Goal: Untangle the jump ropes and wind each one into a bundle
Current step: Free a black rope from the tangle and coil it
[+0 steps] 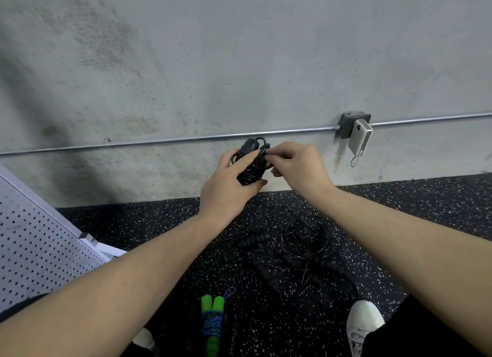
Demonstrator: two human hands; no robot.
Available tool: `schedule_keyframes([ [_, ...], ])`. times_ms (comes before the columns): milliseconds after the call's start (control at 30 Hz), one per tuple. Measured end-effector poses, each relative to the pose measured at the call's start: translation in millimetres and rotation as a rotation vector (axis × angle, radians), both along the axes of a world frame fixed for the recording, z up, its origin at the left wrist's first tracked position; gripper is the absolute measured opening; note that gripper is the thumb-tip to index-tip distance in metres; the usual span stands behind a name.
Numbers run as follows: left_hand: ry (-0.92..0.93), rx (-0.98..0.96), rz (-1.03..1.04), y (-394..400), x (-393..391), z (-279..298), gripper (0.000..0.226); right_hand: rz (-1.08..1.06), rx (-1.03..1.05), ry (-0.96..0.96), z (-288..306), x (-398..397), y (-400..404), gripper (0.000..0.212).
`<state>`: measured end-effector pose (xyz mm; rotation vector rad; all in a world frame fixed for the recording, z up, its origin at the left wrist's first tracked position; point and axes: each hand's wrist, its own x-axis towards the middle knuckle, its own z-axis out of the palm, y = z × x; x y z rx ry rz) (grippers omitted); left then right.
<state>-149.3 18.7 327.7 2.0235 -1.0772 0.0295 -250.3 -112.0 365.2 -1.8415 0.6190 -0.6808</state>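
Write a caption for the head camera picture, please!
Both hands wind a black jump rope into a bundle above tangled ropes on the floor.

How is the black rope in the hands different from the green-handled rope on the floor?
The black jump rope bundle is held up by the left hand and right hand; the green-handled blue jump rope lies on the speckled floor. One is all black, the other bright green and blue. Both are wound up.

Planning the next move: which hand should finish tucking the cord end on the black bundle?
Right, probably. The right hand already pinches the cord at the top of the black rope bundle, while the left hand is wrapped round the bundle, steadying it.
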Motion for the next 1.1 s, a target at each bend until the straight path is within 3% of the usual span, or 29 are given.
schedule_keyframes([
  [200,-0.054,-0.004,-0.042,3,0,5,0.059,0.042,-0.023,0.079,12,-6,-8,0.008],
  [300,-0.071,-0.018,-0.044,3,0,7,0.049,0.007,-0.043,0.130,15,-8,-8,0.018],
  [500,-0.026,-0.108,0.014,0,0,8,0.035,0.034,0.094,0.004,7,-5,-4,0.012],
  [667,0.067,-0.135,0.045,4,11,7,0.034,0.217,0.042,0.069,3,-4,-10,0.017],
  [900,0.122,-0.144,-0.040,6,8,5,0.032,0.239,0.095,0.009,9,-8,-19,0.014],
  [1000,0.048,-0.131,-0.044,7,7,10,0.030,0.260,-0.002,0.017,9,-10,-22,0.019],
  [1100,-0.036,-0.108,-0.060,8,7,11,0.029,0.239,-0.254,0.112,7,-11,-26,0.036],
])
